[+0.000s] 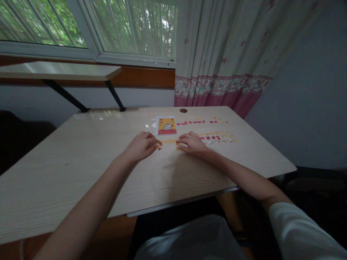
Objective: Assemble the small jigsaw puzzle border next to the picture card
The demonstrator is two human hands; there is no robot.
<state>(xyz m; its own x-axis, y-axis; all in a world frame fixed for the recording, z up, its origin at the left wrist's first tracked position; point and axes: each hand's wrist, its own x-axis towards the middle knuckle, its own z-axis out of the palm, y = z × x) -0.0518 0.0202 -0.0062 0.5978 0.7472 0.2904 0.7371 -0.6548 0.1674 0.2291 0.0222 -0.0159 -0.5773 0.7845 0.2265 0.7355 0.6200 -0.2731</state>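
A yellow strip of joined jigsaw puzzle pieces (169,141) lies on the desk between my two hands. At its left end, my left hand (141,145) is closed, thumb and fingers pinching a red and yellow puzzle piece (160,143). At the opposite end, my right hand (192,143) has its fingers bent around a yellow-edged puzzle piece (178,143). The fingertips partly hide both pieces. Just behind the strip lies a picture card (167,125) showing a white animal on yellow and red.
Rows of loose red puzzle pieces (213,138), with yellow and white ones, spread right of my right hand. Another row of pieces (199,122) lies farther back. The desk (81,173) has a cable hole (183,111) and a raised shelf (59,70) at back left.
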